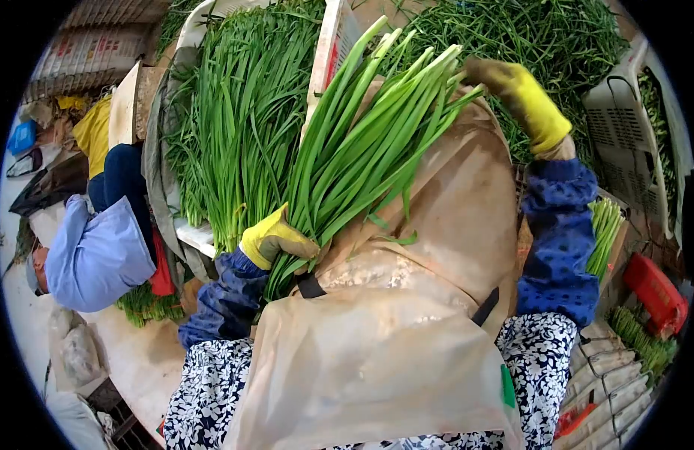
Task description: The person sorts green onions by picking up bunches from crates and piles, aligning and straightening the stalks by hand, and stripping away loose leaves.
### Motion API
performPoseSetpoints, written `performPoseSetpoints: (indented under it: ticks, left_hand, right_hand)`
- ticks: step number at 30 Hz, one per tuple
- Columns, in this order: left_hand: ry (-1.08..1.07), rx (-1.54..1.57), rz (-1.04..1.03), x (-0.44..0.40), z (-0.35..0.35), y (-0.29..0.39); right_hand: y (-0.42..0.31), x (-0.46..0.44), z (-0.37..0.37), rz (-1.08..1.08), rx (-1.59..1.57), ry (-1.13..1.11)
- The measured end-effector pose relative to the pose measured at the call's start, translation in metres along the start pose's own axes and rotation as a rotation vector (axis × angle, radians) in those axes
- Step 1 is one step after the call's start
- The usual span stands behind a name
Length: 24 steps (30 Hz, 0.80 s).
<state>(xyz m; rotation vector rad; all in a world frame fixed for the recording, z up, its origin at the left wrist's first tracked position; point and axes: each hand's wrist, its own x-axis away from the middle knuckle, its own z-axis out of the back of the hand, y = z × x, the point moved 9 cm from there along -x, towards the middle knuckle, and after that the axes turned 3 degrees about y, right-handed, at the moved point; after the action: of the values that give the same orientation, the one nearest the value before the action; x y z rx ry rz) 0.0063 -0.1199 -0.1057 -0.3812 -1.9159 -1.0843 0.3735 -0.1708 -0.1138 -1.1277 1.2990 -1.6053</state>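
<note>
My left hand [278, 238], in a yellow glove with a dark, soiled palm, is closed around the leafy lower end of a bunch of garlic chives [369, 142]. The bunch slants up and to the right across my lap, its pale stem ends at the top, and a few leaves hang loose beneath. Beside those stem ends is my right hand [521, 97], gloved the same way. Its fingers are smeared by motion, so whether they grip a stem does not show. A dirty beige apron [452, 195] covers my lap under the bunch.
Left of the bunch, a large stack of chives [242, 112] fills a lined container. Loose greens [519, 37] are heaped at the top right, near a white crate [624, 127]. Another person [99, 251] bends at the left. A red object [654, 296] lies at the right.
</note>
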Motion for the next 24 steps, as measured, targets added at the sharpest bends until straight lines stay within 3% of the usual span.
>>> performPoseSetpoints:
  ticks: [1,2,4,6,8,10,12,13,14,16,17,18,20,22,24]
  left_hand:
    - [-0.06,0.105,-0.007,0.001,-0.004,-0.002]
    - [-0.051,0.106,-0.014,0.001,-0.001,-0.002]
    - [0.001,-0.136,-0.078,0.003,0.005,0.002]
    - [0.067,-0.162,-0.052,0.005,0.008,0.002]
    - [0.035,-0.244,-0.161,0.006,0.004,0.01]
    - [0.046,-0.276,-0.276,-0.002,0.026,-0.007]
    - [0.063,-0.313,-0.31,-0.004,0.029,-0.005]
    - [0.084,-0.292,-0.287,-0.004,0.029,-0.004]
    - [0.104,-0.27,-0.266,-0.001,0.022,0.005]
    - [0.234,-0.5,-0.384,-0.002,0.017,0.023]
    - [0.173,-0.316,-0.256,-0.016,0.035,-0.005]
    - [0.16,-0.311,-0.258,-0.02,0.033,-0.001]
    - [0.065,-0.201,-0.259,-0.019,0.016,0.013]
    - [-0.032,-0.28,-0.317,-0.022,0.03,-0.002]
    - [-0.017,-0.2,-0.119,-0.011,0.006,0.018]
  right_hand:
    - [-0.006,0.009,-0.032,-0.216,-0.209,-0.096]
    - [-0.006,0.006,-0.029,-0.198,-0.204,0.073]
    - [-0.014,0.003,-0.027,-0.011,-0.369,0.076]
    - [-0.012,0.001,-0.028,0.018,-0.363,0.057]
    - [-0.018,0.006,-0.033,0.072,-0.313,-0.085]
    - [-0.04,0.012,-0.036,0.303,0.087,-0.124]
    - [0.002,0.009,-0.019,-0.206,0.108,0.049]
    - [-0.04,0.014,-0.036,0.289,0.502,-0.106]
    - [-0.077,0.039,-0.048,0.839,0.862,-0.044]
    - [-0.091,0.047,-0.049,0.981,0.86,-0.024]
    - [-0.074,0.024,-0.037,0.514,0.51,-0.011]
    - [-0.041,0.013,-0.039,0.051,0.154,0.007]
    - [-0.035,0.01,-0.042,-0.012,0.083,-0.001]
    - [-0.014,0.014,-0.046,-0.227,-0.32,0.052]
    - [-0.01,0.013,-0.049,-0.273,-0.377,0.086]
